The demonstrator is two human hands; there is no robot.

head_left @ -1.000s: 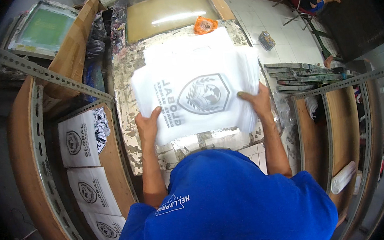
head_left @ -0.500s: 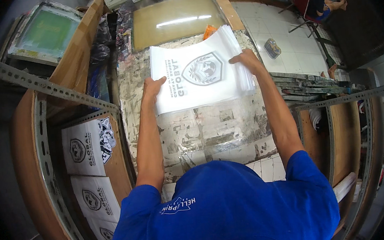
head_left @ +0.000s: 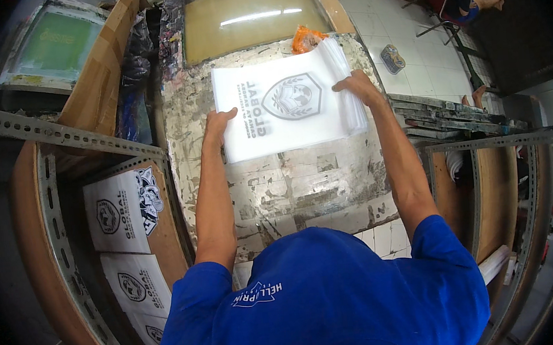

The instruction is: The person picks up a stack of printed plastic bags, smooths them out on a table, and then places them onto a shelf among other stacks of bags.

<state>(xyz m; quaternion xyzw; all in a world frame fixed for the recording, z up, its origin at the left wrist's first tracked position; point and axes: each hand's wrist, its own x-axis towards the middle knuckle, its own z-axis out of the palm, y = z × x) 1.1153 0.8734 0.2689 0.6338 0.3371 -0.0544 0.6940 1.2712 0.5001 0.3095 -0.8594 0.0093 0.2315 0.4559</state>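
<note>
A thick stack of white, slightly see-through printed sheets (head_left: 240,136) is between my two hands, over a stained worktable (head_left: 292,197). A grey shield emblem and lettering show on its top face. My left hand (head_left: 221,123) grips the left edge, thumb on top and fingers hidden beneath. On the right edge, my right hand (head_left: 356,87) holds the stack the same way, where the sheets curl up and fan out. An orange plastic bag (head_left: 307,38) lies just behind the stack.
Beyond the bag lies a yellowish framed screen (head_left: 256,20). Printed sheets (head_left: 132,284) rest on a shelf at left, below a perforated metal bar (head_left: 69,133). A green screen frame (head_left: 51,41) leans at far left. At right are stacked frames (head_left: 442,115) and a seated person (head_left: 469,1).
The stack has come down slightly at its far right corner, and more of the orange bag shows. My hands keep their hold. The view has shifted a little.
</note>
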